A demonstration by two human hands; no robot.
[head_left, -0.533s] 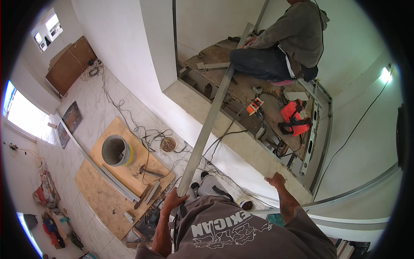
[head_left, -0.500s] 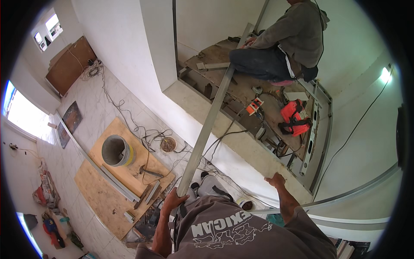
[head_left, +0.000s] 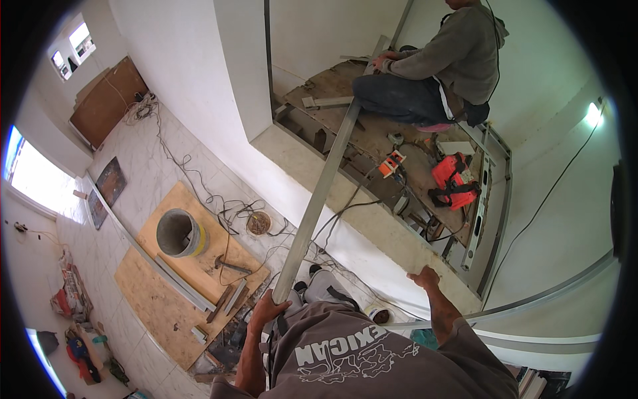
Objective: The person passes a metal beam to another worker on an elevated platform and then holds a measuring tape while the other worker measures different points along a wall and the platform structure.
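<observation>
- At the left, a board (head_left: 149, 266) lies on the floor, bearing a bucket (head_left: 174, 231) and, to its right, a hammer (head_left: 234, 266).
- The left hand (head_left: 268, 310) has its fingers closed around the near end of a metal bar (head_left: 318, 199), with the thumb on the bar's right side; the undersides of the fingers are hidden.
- From these fingers the bar lies ahead and somewhat to the right. Its long axis slants away from the body, crosses above the ledge (head_left: 296, 156) and passes beside the knee of a co-worker (head_left: 458, 53).
- The far part of the bar reaches the co-worker's hands (head_left: 380, 64); whether they grip it or only rest there, I cannot tell.
- The right hand (head_left: 425, 277) rests at the ledge's near edge, well apart from the bar, with nothing visible in it. Its fingers look bent, but how far open they are I cannot tell. The left hand is clearly the nearer one to the bar.
- Beyond the right hand, a red bag (head_left: 455, 183) and then a level (head_left: 477, 229) lie on the platform (head_left: 415, 149).
</observation>
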